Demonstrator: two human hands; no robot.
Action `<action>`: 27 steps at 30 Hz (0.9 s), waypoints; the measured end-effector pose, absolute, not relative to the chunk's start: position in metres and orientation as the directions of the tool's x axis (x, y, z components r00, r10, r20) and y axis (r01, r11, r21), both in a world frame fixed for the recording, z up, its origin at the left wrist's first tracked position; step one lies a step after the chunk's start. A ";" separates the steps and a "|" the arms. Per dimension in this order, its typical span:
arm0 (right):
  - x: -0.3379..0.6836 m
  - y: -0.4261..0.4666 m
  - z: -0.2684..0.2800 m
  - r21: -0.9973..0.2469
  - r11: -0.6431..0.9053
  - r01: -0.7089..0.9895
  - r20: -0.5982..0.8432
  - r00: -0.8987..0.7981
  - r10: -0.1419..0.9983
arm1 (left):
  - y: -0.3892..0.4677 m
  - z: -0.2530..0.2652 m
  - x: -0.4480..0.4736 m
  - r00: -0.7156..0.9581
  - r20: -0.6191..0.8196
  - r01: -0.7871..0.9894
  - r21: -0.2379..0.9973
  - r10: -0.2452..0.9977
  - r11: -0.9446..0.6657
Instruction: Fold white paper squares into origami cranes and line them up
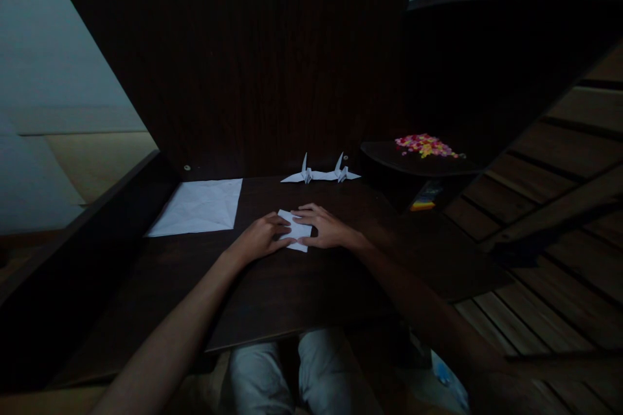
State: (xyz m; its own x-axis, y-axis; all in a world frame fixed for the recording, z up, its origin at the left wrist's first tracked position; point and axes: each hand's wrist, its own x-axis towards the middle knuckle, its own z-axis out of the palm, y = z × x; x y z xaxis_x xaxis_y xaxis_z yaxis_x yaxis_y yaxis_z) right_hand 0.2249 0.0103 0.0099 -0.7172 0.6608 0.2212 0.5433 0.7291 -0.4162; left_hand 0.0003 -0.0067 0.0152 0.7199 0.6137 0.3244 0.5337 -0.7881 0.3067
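With the left hand (265, 235), in the head view, reaching in over the dark desk (282, 298), palm down, thumb and fingers parted and laid on the left side of a small piece of folded paper (300, 231). With the right hand (328, 227), touching the same paper from the right, likewise spread, fingers toward the upper part and thumb near the lower edge. See the paper white and low on the desk between both hands, partly covered by fingers, with corners showing above and below; cannot tell its full outline.

To the left, well apart from the hands, see a larger white sheet (199, 207), lying flat and faintly creased. Beyond the hands, near the foot of the back panel (267, 65), find two white paper birds, a left crane (306, 175) and a right crane (342, 172), each with a point rising; cannot tell whether joined or merely overlapping. Farther right, on a rounded shelf (382, 155), find a scatter of small pieces (426, 145) in pink, red and yellow. Along the right side, see wooden slats (516, 185); below the desk's front edge, pale trousers (263, 376).
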 end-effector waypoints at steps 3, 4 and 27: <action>0.226 0.012 0.006 -0.429 0.733 0.528 0.241 -0.715 0.656 | -0.004 0.012 -0.002 0.720 0.320 0.543 0.292 0.616 -0.787; 0.225 0.012 0.005 -0.432 0.732 0.527 0.254 -0.707 0.660 | -0.004 0.011 -0.002 0.718 0.323 0.544 0.291 0.616 -0.787; 0.221 0.011 0.014 -0.595 0.560 0.576 0.358 -0.435 0.827 | -0.014 0.021 0.001 0.625 0.356 0.590 0.368 0.695 -0.719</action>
